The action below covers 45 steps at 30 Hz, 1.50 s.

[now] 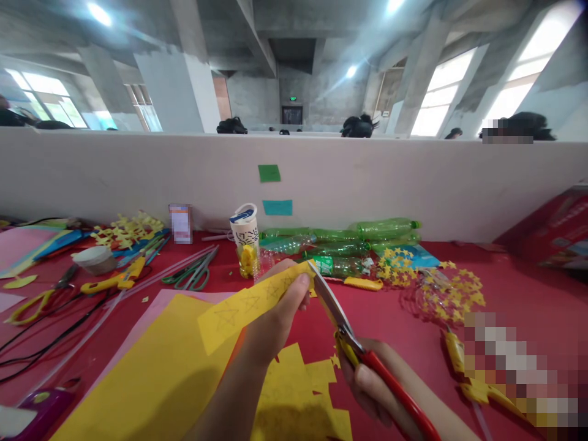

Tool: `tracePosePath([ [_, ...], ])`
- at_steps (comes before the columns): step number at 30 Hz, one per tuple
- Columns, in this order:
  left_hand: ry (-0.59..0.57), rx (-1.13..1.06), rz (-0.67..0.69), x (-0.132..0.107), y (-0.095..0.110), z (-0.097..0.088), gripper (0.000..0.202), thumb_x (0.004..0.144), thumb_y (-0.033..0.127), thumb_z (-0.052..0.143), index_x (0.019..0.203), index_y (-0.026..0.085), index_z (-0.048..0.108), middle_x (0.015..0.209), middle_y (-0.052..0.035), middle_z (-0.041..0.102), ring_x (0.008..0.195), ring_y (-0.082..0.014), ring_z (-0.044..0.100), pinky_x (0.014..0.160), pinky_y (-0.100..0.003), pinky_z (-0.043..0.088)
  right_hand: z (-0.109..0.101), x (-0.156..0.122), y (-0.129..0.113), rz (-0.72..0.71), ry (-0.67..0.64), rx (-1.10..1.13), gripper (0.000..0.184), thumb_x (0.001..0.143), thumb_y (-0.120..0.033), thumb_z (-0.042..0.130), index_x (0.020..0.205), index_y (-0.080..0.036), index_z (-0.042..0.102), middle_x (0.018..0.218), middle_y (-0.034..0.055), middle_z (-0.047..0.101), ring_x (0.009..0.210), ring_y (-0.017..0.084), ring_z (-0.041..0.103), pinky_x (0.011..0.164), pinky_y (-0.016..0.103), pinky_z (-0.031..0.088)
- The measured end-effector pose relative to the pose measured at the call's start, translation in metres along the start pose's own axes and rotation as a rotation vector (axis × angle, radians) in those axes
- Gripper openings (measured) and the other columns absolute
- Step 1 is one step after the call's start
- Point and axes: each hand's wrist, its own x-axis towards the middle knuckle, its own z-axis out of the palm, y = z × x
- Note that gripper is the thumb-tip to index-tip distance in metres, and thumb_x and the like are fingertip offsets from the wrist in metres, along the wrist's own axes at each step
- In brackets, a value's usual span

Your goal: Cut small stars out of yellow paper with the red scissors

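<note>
A strip of yellow paper [250, 304] with a row of drawn stars is pinched in my left hand [283, 300], held above the table. My right hand [374, 383] grips a pair of scissors [337, 312] with red and yellow handles. The blade tips touch or nearly touch the strip's right end; whether they are cutting into it I cannot tell. Under my hands lie cut yellow paper pieces [298, 392], partly hidden by my left forearm. A large yellow sheet [151, 367] rests on pink paper to the left.
Green plastic bottles [386, 229] lie along the white partition [138, 177]. A cup [245, 236] stands nearby. Cut-out yellow stars [452, 291] are heaped at right, beside a yellow glue gun [478, 389]. Another glue gun [117, 278], scissors [197, 269] and cables are at left.
</note>
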Motion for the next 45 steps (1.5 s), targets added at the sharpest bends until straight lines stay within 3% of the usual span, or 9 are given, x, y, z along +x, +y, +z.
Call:
tracePosePath([
  [12,-0.014,-0.066,0.011,0.001,-0.004,0.004,0.031,0.087,0.023,0.046,0.056,0.020,0.045,0.054,0.0021,0.048,0.054,-0.0112,0.048,0.055,-0.024,0.041,0.005,-0.001,0.003,0.179,0.076,-0.012,0.054,0.080,-0.074,0.038,0.065,-0.022,0.038,0.039,-0.0100,0.033,0.031,0.005,0.027,0.034,0.018,0.018],
  [24,-0.027,-0.114,-0.017,0.002,-0.006,0.005,0.034,0.087,0.024,0.046,0.054,0.020,0.046,0.054,0.0013,0.048,0.052,-0.0115,0.049,0.054,-0.024,0.044,0.004,0.000,-0.008,0.218,0.071,-0.009,0.056,0.076,-0.077,0.040,0.064,-0.022,0.035,0.039,-0.0108,0.032,0.029,0.004,0.027,0.032,0.019,0.015],
  [32,-0.062,-0.221,-0.043,0.004,-0.009,0.005,0.034,0.087,0.026,0.047,0.053,0.020,0.049,0.053,0.0004,0.050,0.052,-0.0114,0.049,0.054,-0.024,0.044,0.003,0.001,0.002,0.218,0.081,-0.025,0.056,0.074,-0.077,0.041,0.064,-0.022,0.036,0.037,-0.0102,0.035,0.029,0.004,0.026,0.032,0.019,0.015],
  [37,0.024,-0.375,-0.124,0.004,-0.017,0.007,0.032,0.083,0.025,0.052,0.052,0.018,0.054,0.051,-0.0003,0.053,0.051,-0.0121,0.050,0.054,-0.026,0.043,0.004,0.003,-0.001,0.230,0.093,-0.012,0.057,0.073,-0.078,0.041,0.063,-0.023,0.035,0.037,-0.0097,0.036,0.029,0.004,0.028,0.031,0.018,0.015],
  [41,0.015,-0.515,-0.172,0.006,-0.021,0.003,0.030,0.083,0.024,0.054,0.055,0.015,0.060,0.052,-0.0011,0.055,0.051,-0.0115,0.049,0.051,-0.025,0.041,0.005,0.002,-0.005,0.259,0.083,-0.050,0.057,0.073,-0.079,0.040,0.063,-0.022,0.035,0.038,-0.0099,0.033,0.030,0.005,0.030,0.032,0.018,0.016],
  [45,-0.006,-0.506,-0.179,0.009,-0.022,-0.006,0.030,0.083,0.023,0.055,0.055,0.015,0.061,0.053,-0.0011,0.056,0.052,-0.0112,0.050,0.054,-0.025,0.042,0.000,-0.001,-0.002,0.230,0.043,-0.083,0.056,0.078,-0.076,0.038,0.066,-0.022,0.035,0.043,-0.0088,0.036,0.034,0.006,0.032,0.035,0.018,0.020],
])
